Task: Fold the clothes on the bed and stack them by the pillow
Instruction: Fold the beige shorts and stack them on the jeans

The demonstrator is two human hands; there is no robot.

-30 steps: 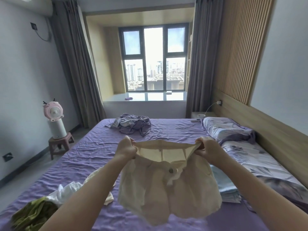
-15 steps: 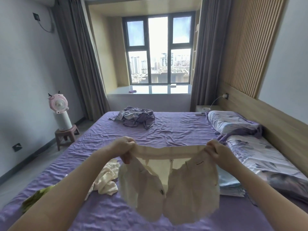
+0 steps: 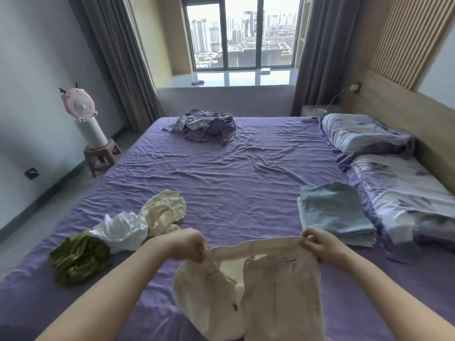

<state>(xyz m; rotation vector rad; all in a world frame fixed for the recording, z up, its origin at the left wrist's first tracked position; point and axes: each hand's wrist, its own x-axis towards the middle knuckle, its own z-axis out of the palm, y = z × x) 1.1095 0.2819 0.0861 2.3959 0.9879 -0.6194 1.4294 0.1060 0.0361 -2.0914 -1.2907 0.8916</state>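
Fingers (image 3: 197,252) of the left hand (image 3: 187,244): closed in a pinch on the left end of the waistband of the cream shorts (image 3: 258,291). Fingers of the right hand (image 3: 320,244): closed in a pinch on the right end of the same waistband, which is stretched level between the two hands.

Cream shorts: held up above the near edge of the bed (image 3: 234,173), legs hanging down, a small dark button visible on the left leg.

Folded pale-blue stack (image 3: 334,212): on the bed, touching the near pillow (image 3: 403,193) on its left side.

Far pillow (image 3: 362,134): beyond the near pillow, against the headboard.

Unfolded items, well left of the near pillow: cream garment (image 3: 163,210), white garment (image 3: 120,230), olive-green garment (image 3: 78,257), bunched together near the bed's left edge.

Crumpled grey-lilac clothes (image 3: 206,124): at the far end of the bed, by the window ledge.

Pink fan (image 3: 78,104): on a small stool (image 3: 101,153), on the floor beyond the bed's left edge.
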